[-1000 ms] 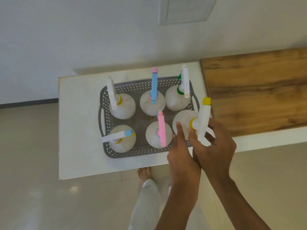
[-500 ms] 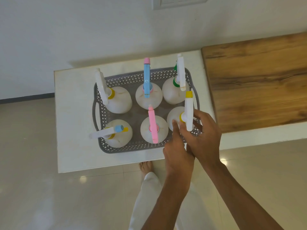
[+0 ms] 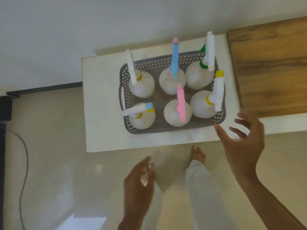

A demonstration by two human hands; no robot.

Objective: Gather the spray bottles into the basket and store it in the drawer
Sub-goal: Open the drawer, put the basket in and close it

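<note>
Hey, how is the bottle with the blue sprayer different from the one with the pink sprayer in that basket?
The blue-sprayer bottle stands in the back row of the basket; the pink-sprayer bottle stands in the front row, just before it. The blue sprayer has a pink tip pointing toward the wall, while the pink sprayer is pink all over. Both are round white bottles, upright, in the middle column, with sprayers running roughly front to back.
</note>
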